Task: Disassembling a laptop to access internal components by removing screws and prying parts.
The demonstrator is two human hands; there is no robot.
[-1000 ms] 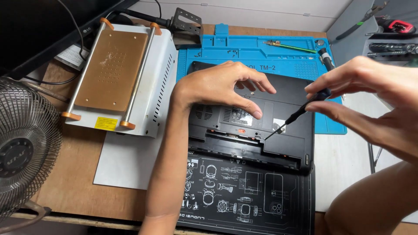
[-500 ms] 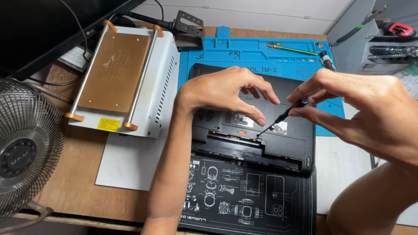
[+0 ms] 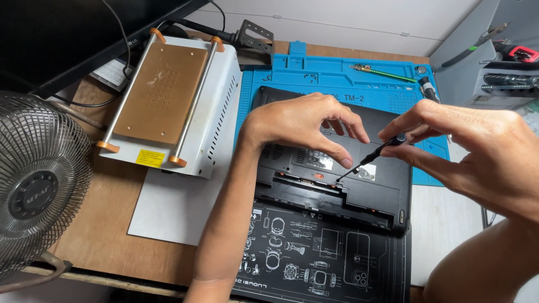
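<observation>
While the left hand (image 3: 303, 123) presses spread fingers on the upturned black laptop (image 3: 337, 168), the right hand (image 3: 477, 151) pinches a small screwdriver (image 3: 373, 156).

Left hand grasps nothing; its flat rest on the laptop base appears meant to steady it. Screwdriver slants down-left from right fingertips, tip at the base panel just below the left fingers, beside the empty battery bay. Blue work mat (image 3: 292, 73) lies beyond both hands.
</observation>
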